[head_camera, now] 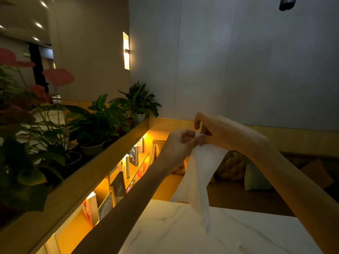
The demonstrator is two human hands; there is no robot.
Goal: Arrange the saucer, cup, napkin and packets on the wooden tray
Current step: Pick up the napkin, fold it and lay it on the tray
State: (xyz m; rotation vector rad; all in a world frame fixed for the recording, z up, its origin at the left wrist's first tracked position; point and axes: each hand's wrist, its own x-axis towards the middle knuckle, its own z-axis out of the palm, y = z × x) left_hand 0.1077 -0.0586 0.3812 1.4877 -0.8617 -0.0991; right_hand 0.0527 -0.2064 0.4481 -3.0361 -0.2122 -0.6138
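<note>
A white napkin (199, 173) hangs in the air above the far edge of the white marble table (174, 230), its lower tip pointing down. My left hand (178, 143) and my right hand (223, 131) meet at its top corner, and the fingers of both pinch that corner. The camera looks high. No tray, saucer, cup or packet is in view.
A wooden ledge (88, 173) with potted plants (99, 123) runs along the left, with lit bookshelves (119, 182) below it. Cushions (255, 178) lie on a bench beyond the table. A grey wall stands behind.
</note>
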